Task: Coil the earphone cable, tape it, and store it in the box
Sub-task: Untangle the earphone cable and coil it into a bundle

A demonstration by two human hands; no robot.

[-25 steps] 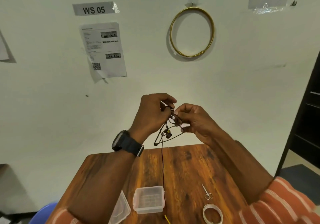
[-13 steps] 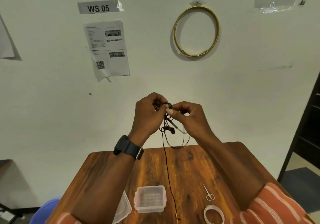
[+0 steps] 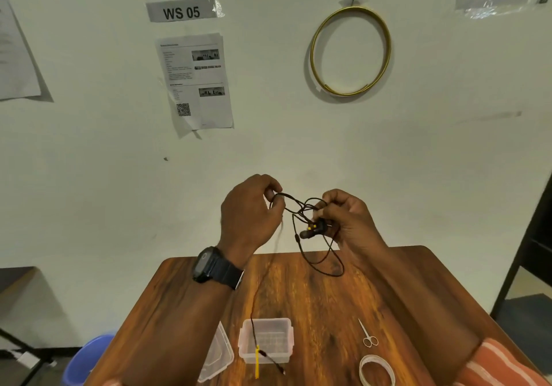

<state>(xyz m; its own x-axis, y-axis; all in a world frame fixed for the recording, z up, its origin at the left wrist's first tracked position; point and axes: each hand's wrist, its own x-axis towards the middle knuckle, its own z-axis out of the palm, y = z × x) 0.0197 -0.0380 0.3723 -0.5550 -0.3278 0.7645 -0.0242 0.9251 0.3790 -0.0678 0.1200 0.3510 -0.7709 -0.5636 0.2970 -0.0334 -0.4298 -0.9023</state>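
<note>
I hold a black earphone cable (image 3: 301,245) in the air above the far end of the wooden table (image 3: 322,296). My left hand (image 3: 251,215) pinches one stretch of the cable. My right hand (image 3: 346,221) grips the earbuds and several loose loops that hang below it. The long tail drops from my left hand down over the clear plastic box (image 3: 265,341), and its plug end with a yellow tag (image 3: 257,361) lies by the box's front edge. A roll of clear tape (image 3: 377,373) lies at the near right.
The box's clear lid (image 3: 216,355) leans just left of the box. Small scissors (image 3: 368,335) lie right of it. Behind the table is a white wall with papers and a gold hoop (image 3: 351,51). A blue bin (image 3: 86,361) stands on the floor at left, a dark shelf at right.
My hands have drawn apart, stretching cable between them. The loops now hang from my right hand, and the dangling tail has swung left over the box.
</note>
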